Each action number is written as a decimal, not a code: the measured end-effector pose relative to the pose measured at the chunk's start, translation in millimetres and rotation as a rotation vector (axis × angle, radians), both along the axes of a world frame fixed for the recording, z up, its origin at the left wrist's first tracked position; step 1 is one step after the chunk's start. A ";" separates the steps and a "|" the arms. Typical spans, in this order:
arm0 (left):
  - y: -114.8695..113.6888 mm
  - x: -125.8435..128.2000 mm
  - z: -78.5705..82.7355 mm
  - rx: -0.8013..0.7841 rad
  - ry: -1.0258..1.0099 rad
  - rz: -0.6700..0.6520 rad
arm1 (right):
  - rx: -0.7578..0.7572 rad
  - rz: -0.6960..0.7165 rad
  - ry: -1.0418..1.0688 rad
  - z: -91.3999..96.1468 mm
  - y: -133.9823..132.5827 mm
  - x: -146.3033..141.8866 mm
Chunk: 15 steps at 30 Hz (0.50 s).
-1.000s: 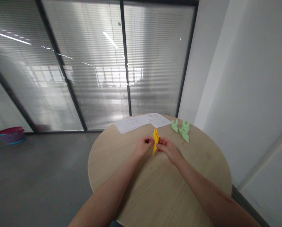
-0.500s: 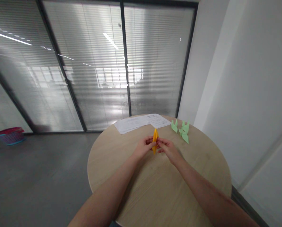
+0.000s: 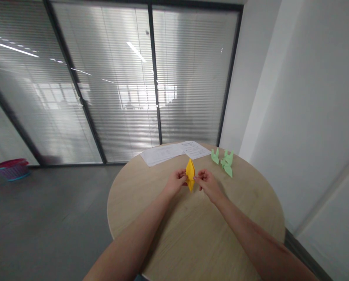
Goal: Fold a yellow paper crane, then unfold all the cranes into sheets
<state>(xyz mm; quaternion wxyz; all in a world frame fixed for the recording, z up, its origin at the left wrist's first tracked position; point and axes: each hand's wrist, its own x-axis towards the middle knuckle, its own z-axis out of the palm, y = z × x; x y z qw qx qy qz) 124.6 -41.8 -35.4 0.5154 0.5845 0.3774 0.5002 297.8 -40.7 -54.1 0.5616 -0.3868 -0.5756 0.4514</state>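
Note:
A yellow folded paper [image 3: 190, 171], shaped like a long diamond, stands upright just above the round table [image 3: 197, 230]. My left hand [image 3: 176, 181] pinches its left edge between thumb and fingers. At the right edge, my right hand [image 3: 207, 182] has its thumb and index fingertip on the paper, with the other fingers curled. Both hands are closed on the paper. Right of my right hand lie several green folded paper figures [image 3: 227, 161], which look like origami cranes; a single green one [image 3: 215, 157] sits slightly left of the others.
Printed white sheets [image 3: 162, 154] lie along the table's far edge. Glass panels with blinds [image 3: 127, 128] rise behind it, and a white wall [image 3: 315, 117] stands on the right. A red and blue basket [image 3: 11, 170] rests on the grey floor at far left.
The yellow paper has turned, so a broader flat face shows now instead of a narrow folded edge. My right hand's fingers have drawn slightly away to the right and curled.

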 end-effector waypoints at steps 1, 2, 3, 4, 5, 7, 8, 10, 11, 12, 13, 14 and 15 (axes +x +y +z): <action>0.4 0.1 -0.1 -0.010 -0.007 -0.001 | 0.004 -0.019 0.004 0.6 0.0 -0.2; 0.8 0.2 -0.2 -0.017 -0.014 -0.001 | 0.001 -0.028 0.012 1.4 -0.2 -0.4; 1.3 0.4 -0.5 -0.023 -0.019 -0.004 | -0.005 -0.021 0.022 2.1 -0.7 -0.6; 1.8 0.5 -0.9 -0.029 -0.023 -0.010 | -0.014 -0.001 0.033 2.7 -1.4 -0.9; 2.3 0.5 -1.3 -0.034 -0.026 -0.012 | -0.025 0.028 0.044 3.3 -2.0 -1.2; 2.9 0.7 -2.1 -0.043 -0.034 -0.002 | -0.049 0.082 0.059 3.6 -2.9 -1.6; 2.8 0.8 -2.3 -0.045 -0.042 0.006 | -0.065 0.100 0.065 3.5 -3.0 -1.7; 1.6 1.3 -1.8 -0.038 -0.067 0.023 | -0.092 0.110 0.087 2.9 -2.9 -1.7; 0.6 1.7 -1.2 -0.034 -0.078 0.026 | -0.101 0.108 0.102 2.6 -2.9 -1.6; -0.5 2.1 -0.4 -0.029 -0.085 0.025 | -0.102 0.106 0.118 2.4 -2.9 -1.6; -1.5 2.5 0.5 -0.022 -0.088 0.022 | -0.098 0.105 0.132 2.2 -3.1 -1.6; -2.3 2.8 1.4 -0.015 -0.087 0.020 | -0.089 0.105 0.141 2.2 -3.4 -1.5; -2.9 3.1 2.2 -0.009 -0.083 0.018 | -0.080 0.106 0.147 2.2 -3.6 -1.6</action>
